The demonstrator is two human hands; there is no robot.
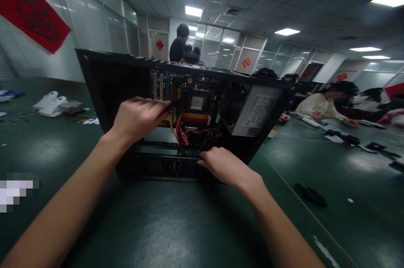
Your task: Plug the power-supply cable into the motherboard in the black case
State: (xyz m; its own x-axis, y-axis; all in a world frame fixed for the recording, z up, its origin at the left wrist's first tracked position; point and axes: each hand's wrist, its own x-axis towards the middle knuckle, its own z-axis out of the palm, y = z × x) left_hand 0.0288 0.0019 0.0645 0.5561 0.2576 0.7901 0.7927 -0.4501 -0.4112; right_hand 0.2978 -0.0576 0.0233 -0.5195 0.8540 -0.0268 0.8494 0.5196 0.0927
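Observation:
An open black computer case [104, 78] lies on its side on a dark green table [176, 226], showing a motherboard [189, 95], a fan [233, 99], a grey power supply [259, 112] and a bundle of red, yellow and orange cables [181, 127]. My left hand [139, 118] reaches inside, its fingers pinched on a black connector or cable by the motherboard. My right hand [225, 167] rests at the case's lower front rim, its fingers curled in among the cables; what they hold is hidden.
White plastic parts [50, 103] and a grey box lie at the far left of the table. A black object [311, 195] lies to the right. People sit at tables at the right [328, 106]; another person stands behind the case [179, 45].

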